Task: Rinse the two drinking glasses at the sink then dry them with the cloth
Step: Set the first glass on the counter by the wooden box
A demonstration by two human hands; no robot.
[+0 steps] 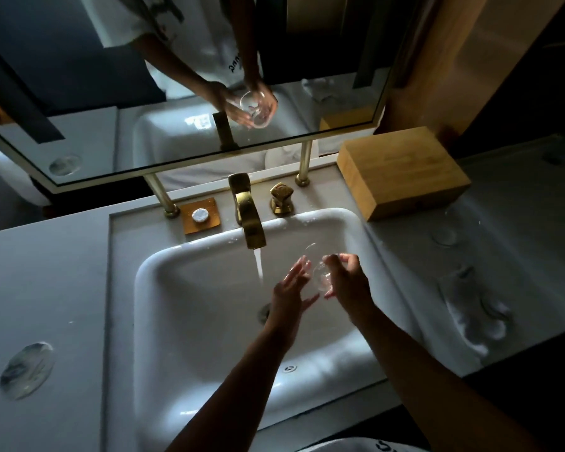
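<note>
A clear drinking glass [320,275] is held on its side over the white sink [144,275], just right of the water stream [259,265] running from the gold faucet [247,216]. My right hand [349,282] grips the glass from the right. My left hand [291,288] lies flat against its left side with the fingers spread. A white cloth [463,321] lies crumpled on the right counter, with a clear round shape on it that may be the other glass; I cannot tell in the dim light.
A gold tap handle [281,199] and a soap dish [200,216] stand behind the basin. A wooden box [402,171] sits at the back right. A round clear object [26,370] rests on the left counter. The mirror [111,93] hangs close above.
</note>
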